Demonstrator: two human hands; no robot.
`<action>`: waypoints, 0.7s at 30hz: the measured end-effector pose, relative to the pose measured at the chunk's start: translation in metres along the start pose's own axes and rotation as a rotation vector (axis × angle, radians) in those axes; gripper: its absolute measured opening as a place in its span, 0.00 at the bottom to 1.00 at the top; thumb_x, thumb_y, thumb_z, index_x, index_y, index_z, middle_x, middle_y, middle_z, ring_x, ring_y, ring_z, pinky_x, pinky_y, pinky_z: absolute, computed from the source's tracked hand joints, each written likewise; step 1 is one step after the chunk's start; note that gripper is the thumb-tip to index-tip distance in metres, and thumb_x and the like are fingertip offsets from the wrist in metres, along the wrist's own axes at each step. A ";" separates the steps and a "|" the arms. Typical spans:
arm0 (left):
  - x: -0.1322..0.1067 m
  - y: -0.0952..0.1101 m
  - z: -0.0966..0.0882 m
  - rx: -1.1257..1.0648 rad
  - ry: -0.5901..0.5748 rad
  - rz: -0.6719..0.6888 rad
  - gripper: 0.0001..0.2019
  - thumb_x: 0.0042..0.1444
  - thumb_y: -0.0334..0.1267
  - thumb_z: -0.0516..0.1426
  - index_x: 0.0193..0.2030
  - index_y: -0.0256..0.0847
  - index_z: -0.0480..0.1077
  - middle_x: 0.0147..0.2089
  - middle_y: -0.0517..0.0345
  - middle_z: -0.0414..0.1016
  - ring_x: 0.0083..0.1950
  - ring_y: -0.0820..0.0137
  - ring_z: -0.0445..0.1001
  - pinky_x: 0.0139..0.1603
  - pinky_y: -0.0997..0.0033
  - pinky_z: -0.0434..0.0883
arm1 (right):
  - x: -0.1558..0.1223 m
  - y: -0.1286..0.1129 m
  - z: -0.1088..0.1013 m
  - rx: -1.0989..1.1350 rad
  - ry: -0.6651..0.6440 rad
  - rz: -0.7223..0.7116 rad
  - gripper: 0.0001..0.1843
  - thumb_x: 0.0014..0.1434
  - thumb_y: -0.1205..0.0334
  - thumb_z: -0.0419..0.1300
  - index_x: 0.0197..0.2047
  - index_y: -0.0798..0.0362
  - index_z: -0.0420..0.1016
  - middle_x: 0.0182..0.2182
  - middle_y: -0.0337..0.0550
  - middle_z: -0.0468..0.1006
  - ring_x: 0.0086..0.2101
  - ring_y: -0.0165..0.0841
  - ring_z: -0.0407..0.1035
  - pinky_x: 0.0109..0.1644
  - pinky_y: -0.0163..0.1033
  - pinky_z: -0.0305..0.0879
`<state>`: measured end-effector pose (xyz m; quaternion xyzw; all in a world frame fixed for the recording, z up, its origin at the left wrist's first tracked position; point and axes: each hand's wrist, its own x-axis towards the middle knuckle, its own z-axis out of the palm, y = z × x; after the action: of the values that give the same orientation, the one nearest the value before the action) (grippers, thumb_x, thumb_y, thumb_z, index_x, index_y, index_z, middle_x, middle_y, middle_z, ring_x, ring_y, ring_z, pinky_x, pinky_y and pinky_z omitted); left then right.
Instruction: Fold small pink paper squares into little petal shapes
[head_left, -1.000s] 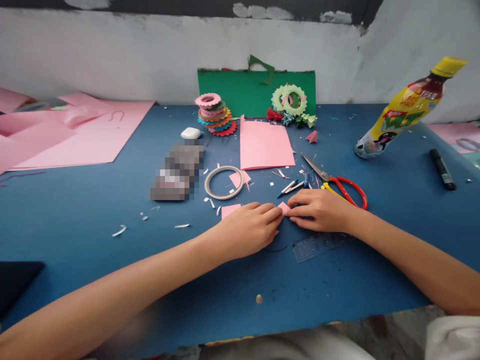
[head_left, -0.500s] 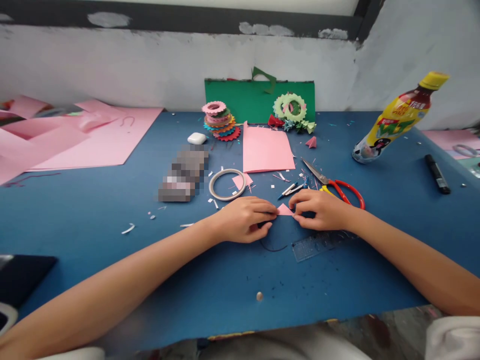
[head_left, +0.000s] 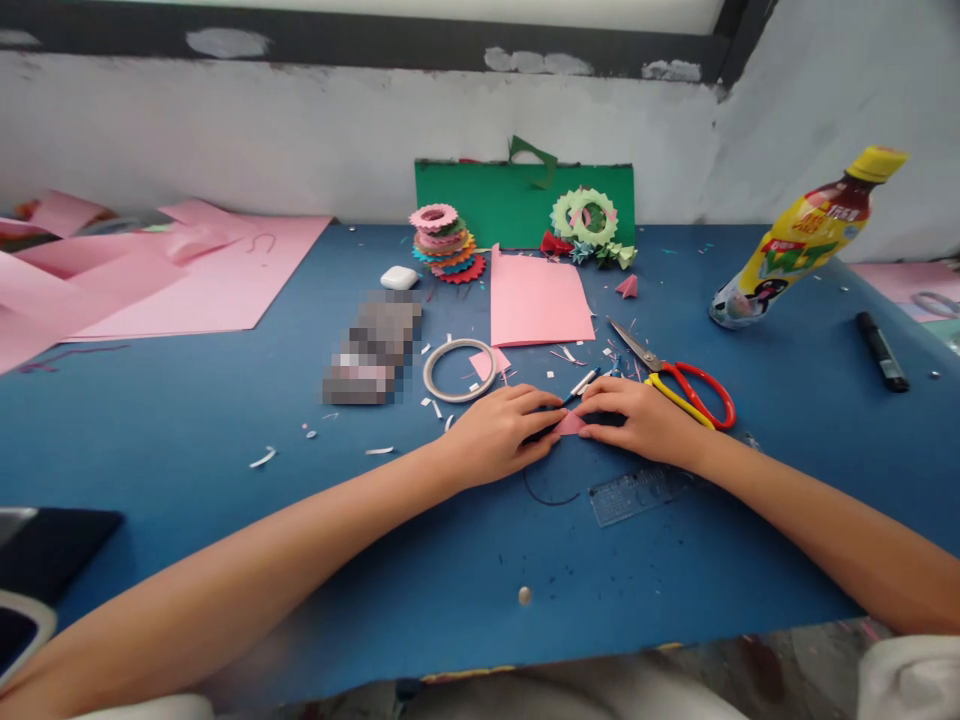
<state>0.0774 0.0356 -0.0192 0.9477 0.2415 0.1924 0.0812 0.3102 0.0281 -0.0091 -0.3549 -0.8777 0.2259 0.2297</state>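
A small pink folded paper [head_left: 570, 424], triangular in outline, is pinched between my two hands just above the blue table [head_left: 420, 580]. My left hand [head_left: 506, 432] grips its left side with thumb and fingers. From the right, my right hand [head_left: 637, 418] holds the other side, its fingertips close to those of the left. The fingers cover part of the paper. Right behind the hands lie blue-and-white pens [head_left: 582, 384]. Red and yellow handled scissors [head_left: 697, 395] rest beyond my right hand, and a clear ruler [head_left: 637, 495] lies below it.
A tape roll [head_left: 427, 372], a blurred-out flat object [head_left: 373, 345] and a white case [head_left: 399, 277] lie left of centre. Behind are a pink sheet [head_left: 541, 300], stacked paper rings [head_left: 448, 245] and a green board [head_left: 480, 195]. A bottle [head_left: 802, 240] and black marker [head_left: 881, 350] are rightward.
My fingers have shifted on the pink paper; both hands are closer together and cover more of it. The whole view has moved slightly.
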 end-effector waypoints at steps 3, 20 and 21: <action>0.000 -0.001 -0.002 -0.037 0.026 0.004 0.13 0.61 0.37 0.51 0.49 0.39 0.71 0.49 0.51 0.74 0.46 0.64 0.71 0.47 0.62 0.70 | 0.000 -0.003 0.002 -0.014 0.013 0.010 0.09 0.59 0.60 0.58 0.41 0.51 0.76 0.35 0.42 0.73 0.37 0.32 0.69 0.43 0.37 0.66; 0.002 0.006 -0.011 -0.411 0.002 -0.158 0.11 0.58 0.39 0.56 0.45 0.41 0.73 0.37 0.56 0.77 0.38 0.69 0.73 0.41 0.69 0.68 | -0.003 -0.023 0.010 0.098 0.008 -0.011 0.09 0.56 0.67 0.57 0.39 0.52 0.75 0.31 0.39 0.79 0.32 0.28 0.72 0.39 0.33 0.66; 0.001 0.006 -0.010 -0.425 0.014 -0.182 0.10 0.57 0.36 0.55 0.45 0.40 0.73 0.35 0.56 0.78 0.35 0.71 0.73 0.38 0.71 0.68 | -0.002 -0.025 0.009 0.114 0.014 -0.002 0.08 0.56 0.66 0.58 0.39 0.52 0.75 0.32 0.39 0.79 0.32 0.29 0.72 0.40 0.33 0.66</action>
<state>0.0768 0.0313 -0.0082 0.8823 0.2805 0.2374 0.2941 0.2937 0.0083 -0.0030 -0.3421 -0.8621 0.2727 0.2557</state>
